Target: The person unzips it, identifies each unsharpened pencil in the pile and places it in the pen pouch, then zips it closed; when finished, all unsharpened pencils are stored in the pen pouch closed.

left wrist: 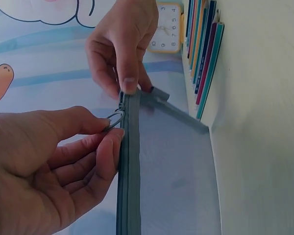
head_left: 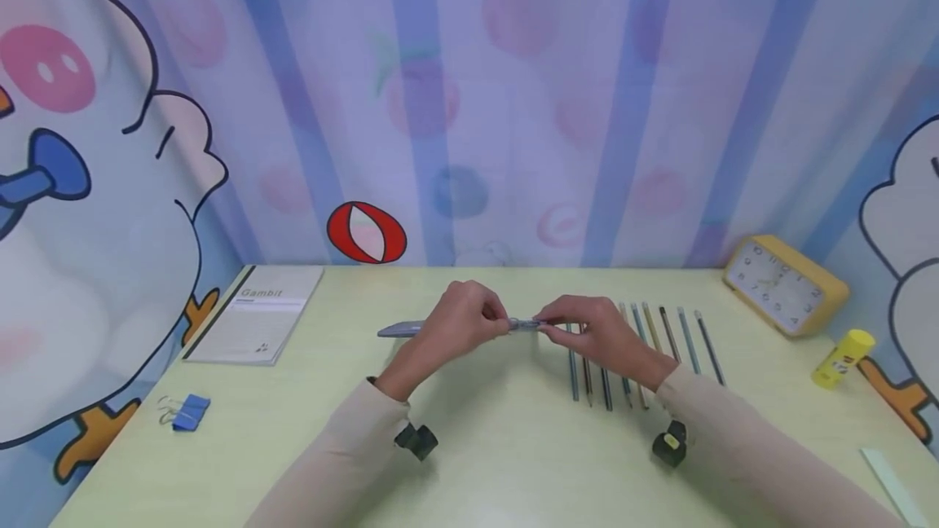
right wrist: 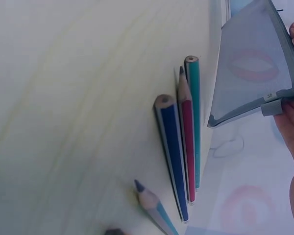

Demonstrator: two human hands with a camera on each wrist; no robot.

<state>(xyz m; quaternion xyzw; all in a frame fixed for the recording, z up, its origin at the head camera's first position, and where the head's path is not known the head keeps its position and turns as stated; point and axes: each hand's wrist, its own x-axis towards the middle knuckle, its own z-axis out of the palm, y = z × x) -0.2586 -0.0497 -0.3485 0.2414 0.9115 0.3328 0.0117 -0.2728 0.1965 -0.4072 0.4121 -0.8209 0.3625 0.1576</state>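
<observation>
A pale yellow-green worktop (head_left: 499, 446) stands against a cartoon-printed backdrop (head_left: 513, 104). A booklet (head_left: 257, 312) lies at ten o'clock, a blue binder clip (head_left: 189, 411) at eight o'clock, a yellow clock (head_left: 785, 283) and a glue stick (head_left: 842, 358) at two o'clock. Coloured pencils (head_left: 638, 349) lie in a row right of centre.

Above the middle, both hands hold a grey mesh zip pouch (left wrist: 171, 166) off the worktop. The left hand (head_left: 462, 320) pinches the zip's ring pull (left wrist: 115, 120) between thumb and curled fingers. The right hand (head_left: 590, 328) pinches the pouch's end tab (left wrist: 154, 93), fingers bent. Both forearms reach forward, wrists angled inward.
</observation>
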